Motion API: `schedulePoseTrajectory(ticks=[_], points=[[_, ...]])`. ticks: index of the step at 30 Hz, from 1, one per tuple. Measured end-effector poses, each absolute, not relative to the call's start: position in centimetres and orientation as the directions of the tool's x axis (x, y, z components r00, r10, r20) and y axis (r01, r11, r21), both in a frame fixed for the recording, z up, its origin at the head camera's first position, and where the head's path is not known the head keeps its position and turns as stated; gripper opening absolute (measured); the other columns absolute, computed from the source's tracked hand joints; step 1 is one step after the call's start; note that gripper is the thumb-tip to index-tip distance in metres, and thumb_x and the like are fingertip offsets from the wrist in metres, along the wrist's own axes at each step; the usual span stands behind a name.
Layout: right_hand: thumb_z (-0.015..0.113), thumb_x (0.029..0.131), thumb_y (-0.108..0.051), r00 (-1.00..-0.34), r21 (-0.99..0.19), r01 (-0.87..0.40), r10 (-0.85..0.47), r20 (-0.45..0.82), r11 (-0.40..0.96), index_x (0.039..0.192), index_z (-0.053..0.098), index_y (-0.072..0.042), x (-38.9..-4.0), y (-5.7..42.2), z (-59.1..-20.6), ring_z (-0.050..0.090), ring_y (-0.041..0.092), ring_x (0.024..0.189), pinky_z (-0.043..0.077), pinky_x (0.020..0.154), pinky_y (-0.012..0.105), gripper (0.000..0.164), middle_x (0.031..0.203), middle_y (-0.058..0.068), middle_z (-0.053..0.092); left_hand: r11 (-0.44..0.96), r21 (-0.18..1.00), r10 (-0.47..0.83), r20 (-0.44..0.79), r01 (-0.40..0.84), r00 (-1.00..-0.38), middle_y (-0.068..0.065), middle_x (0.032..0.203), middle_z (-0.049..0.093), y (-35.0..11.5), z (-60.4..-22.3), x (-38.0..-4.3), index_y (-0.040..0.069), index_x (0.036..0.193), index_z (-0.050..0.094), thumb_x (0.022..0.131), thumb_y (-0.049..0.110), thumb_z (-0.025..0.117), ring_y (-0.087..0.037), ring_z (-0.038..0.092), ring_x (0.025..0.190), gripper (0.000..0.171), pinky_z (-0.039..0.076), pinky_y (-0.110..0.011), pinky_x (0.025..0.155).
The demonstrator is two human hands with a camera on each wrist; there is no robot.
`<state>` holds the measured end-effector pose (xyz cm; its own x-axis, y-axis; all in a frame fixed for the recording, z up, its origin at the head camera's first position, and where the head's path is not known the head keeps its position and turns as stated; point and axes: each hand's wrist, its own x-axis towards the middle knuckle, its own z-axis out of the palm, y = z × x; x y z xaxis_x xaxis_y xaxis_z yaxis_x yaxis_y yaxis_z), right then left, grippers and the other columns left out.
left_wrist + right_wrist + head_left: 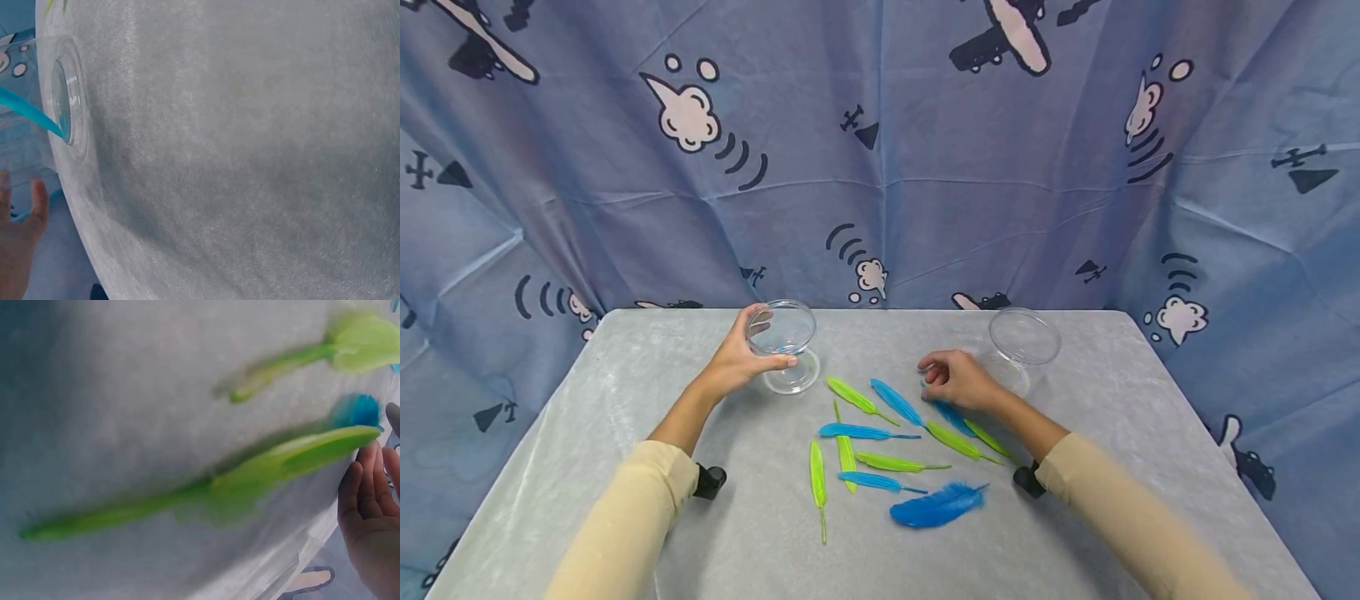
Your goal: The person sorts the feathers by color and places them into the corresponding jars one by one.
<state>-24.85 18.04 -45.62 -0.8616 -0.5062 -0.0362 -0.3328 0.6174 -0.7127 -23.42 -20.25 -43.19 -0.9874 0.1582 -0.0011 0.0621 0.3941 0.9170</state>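
Observation:
My left hand (737, 358) grips a clear cup (782, 329) round its side, thumb across the front. The left wrist view shows a blue feather (28, 111) in that cup, its lower end near the base, with the left hand (17, 250) partly in frame. My right hand (958, 381), fingers curled down, pinches a blue feather (953, 417) close over the table; the fingers cover part of it. In the right wrist view, the right hand (369, 519) is beside that feather (364, 411), behind a blurred green feather (269, 465).
Several loose feathers lie mid-table, among them a green feather (857, 395), a slim blue feather (865, 432) and a broad, fluffy blue feather (937, 506). A second clear cup (1025, 337) stands behind the right hand. A patterned blue curtain (925, 167) hangs behind the grey-covered table (760, 525).

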Motion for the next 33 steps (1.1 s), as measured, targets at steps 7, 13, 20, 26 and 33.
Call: schedulePoseTrajectory(ticks=[7, 13, 20, 26, 33], points=[[0.082, 0.079, -0.003, -0.880, -0.703, -0.301, -0.471, -0.055, 0.644, 0.110, 0.069, 0.002, -24.6, 17.6, -45.7, 0.059, 0.013, 0.073, 0.052, 0.069, 0.027, 0.034, 0.086, 0.006, 0.065, 0.390, 0.919, 0.161, -0.005, 0.059, -0.987, -0.015, 0.159, 0.029, -20.3, -43.0, -23.3, 0.012, 0.157, 0.014, 0.078, 0.024, 0.087, -0.036, 0.025, 0.147, 0.108, 0.033, -0.054, 0.112], [0.081, 0.080, -0.001, -0.889, -0.703, -0.292, -0.456, -0.051, 0.649, 0.108, 0.070, 0.002, -24.8, 17.5, -45.9, 0.059, 0.013, 0.072, 0.052, 0.069, 0.027, 0.030, 0.083, 0.004, 0.065, 0.393, 0.918, 0.160, -0.005, 0.059, -0.987, -0.016, 0.158, 0.029, -20.3, -43.0, -23.3, 0.012, 0.157, 0.014, 0.078, 0.024, 0.087, -0.035, 0.025, 0.147, 0.108, 0.033, -0.054, 0.113], [0.080, 0.080, 0.000, -0.898, -0.694, -0.285, -0.437, -0.048, 0.662, 0.105, 0.071, 0.000, -25.0, 17.5, -45.9, 0.057, 0.013, 0.069, 0.050, 0.066, 0.027, 0.026, 0.080, 0.002, 0.065, 0.389, 0.919, 0.158, 0.003, 0.065, -0.987, -0.015, 0.158, 0.030, -20.2, -43.1, -23.4, 0.011, 0.156, 0.015, 0.078, 0.022, 0.087, -0.034, 0.026, 0.146, 0.107, 0.031, -0.053, 0.114], [0.078, 0.081, 0.002, -0.903, -0.713, -0.282, -0.428, -0.028, 0.642, 0.105, 0.071, 0.002, -25.2, 17.5, -45.7, 0.056, 0.015, 0.068, 0.048, 0.060, 0.026, 0.025, 0.079, 0.004, 0.065, 0.394, 0.917, 0.154, 0.003, 0.064, -0.988, -0.016, 0.158, 0.030, -20.1, -43.1, -23.3, 0.011, 0.156, 0.015, 0.078, 0.022, 0.087, -0.034, 0.027, 0.146, 0.107, 0.031, -0.053, 0.114], [0.075, 0.083, 0.005, -0.918, -0.784, -0.233, -0.396, -0.017, 0.575, 0.107, 0.069, 0.007, -25.5, 17.1, -44.9, 0.058, 0.015, 0.065, 0.050, 0.055, 0.025, 0.025, 0.080, 0.008, 0.065, 0.394, 0.917, 0.155, 0.002, 0.064, -0.988, -0.016, 0.158, 0.030, -20.2, -43.1, -23.3, 0.012, 0.156, 0.016, 0.078, 0.023, 0.087, -0.034, 0.027, 0.146, 0.106, 0.031, -0.053, 0.114]])
